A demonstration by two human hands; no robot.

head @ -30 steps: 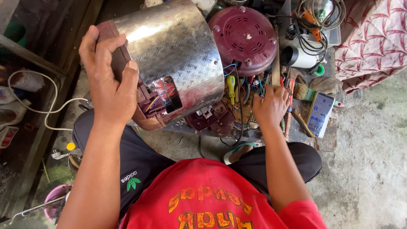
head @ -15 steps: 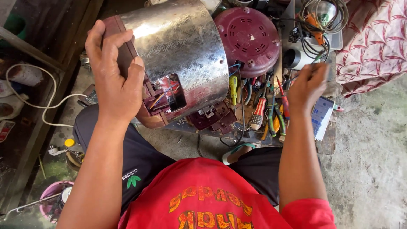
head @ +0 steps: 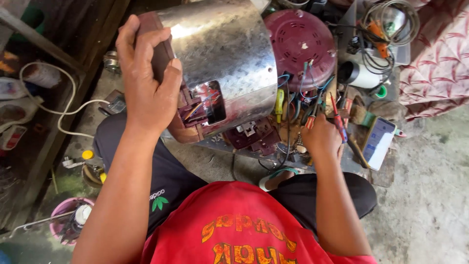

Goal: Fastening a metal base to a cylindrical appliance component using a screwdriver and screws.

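My left hand (head: 146, 83) grips the maroon rim of a shiny metal cooker shell (head: 224, 63), holding it tipped on its side over my lap. An opening in the shell (head: 205, 105) shows coloured wires inside. My right hand (head: 320, 139) rests low on the pile of hand tools, its fingers closed around a red-handled tool (head: 337, 120). A yellow-handled screwdriver (head: 279, 102) and pliers lie just left of that hand. A maroon round lid (head: 300, 44) sits behind the tools.
A phone (head: 378, 142) lies on the floor right of the tools. A white cylinder (head: 359, 76), coiled cables (head: 391, 29) and a patterned cloth (head: 439, 63) are at the back right. A white cord (head: 58, 117) and a wooden frame are on the left.
My right hand moved from the phone side back left and down onto the tools and closed on a red-handled tool. The left hand keeps holding the shell, which looms larger.
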